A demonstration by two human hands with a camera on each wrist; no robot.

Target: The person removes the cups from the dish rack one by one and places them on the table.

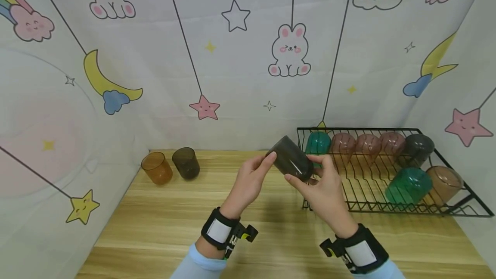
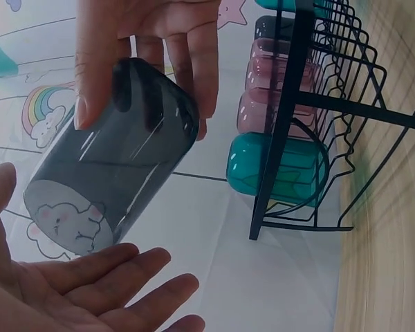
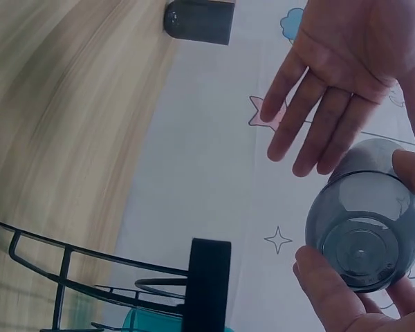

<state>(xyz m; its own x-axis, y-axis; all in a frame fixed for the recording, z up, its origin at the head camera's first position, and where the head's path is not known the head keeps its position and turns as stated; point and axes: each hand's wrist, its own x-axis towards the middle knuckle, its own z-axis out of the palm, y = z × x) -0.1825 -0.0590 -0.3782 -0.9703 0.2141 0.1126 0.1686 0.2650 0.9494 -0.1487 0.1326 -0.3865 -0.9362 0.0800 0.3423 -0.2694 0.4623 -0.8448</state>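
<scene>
A dark grey glass (image 1: pixel 291 158) is held tilted above the table, near the rack's left end. My right hand (image 1: pixel 324 188) grips it round the base end, thumb on one side and fingers on the other. At the rim end is my left hand (image 1: pixel 248 182); its fingers look straight in the left wrist view, fingertips right by the rim of the glass (image 2: pixel 124 152). From the right wrist view the rounded base of the glass (image 3: pixel 363 238) faces the camera, with the open palm of the left hand (image 3: pixel 356 59) beyond it.
A black wire rack (image 1: pixel 372 205) on the right holds upturned glasses: teal ones (image 1: pixel 408 185), pink ones (image 1: pixel 368 144), a dark grey one (image 1: pixel 417 149) and an amber-brown one (image 1: pixel 445 182). An orange glass (image 1: pixel 156 168) and a dark glass (image 1: pixel 186 163) stand at the table's back left.
</scene>
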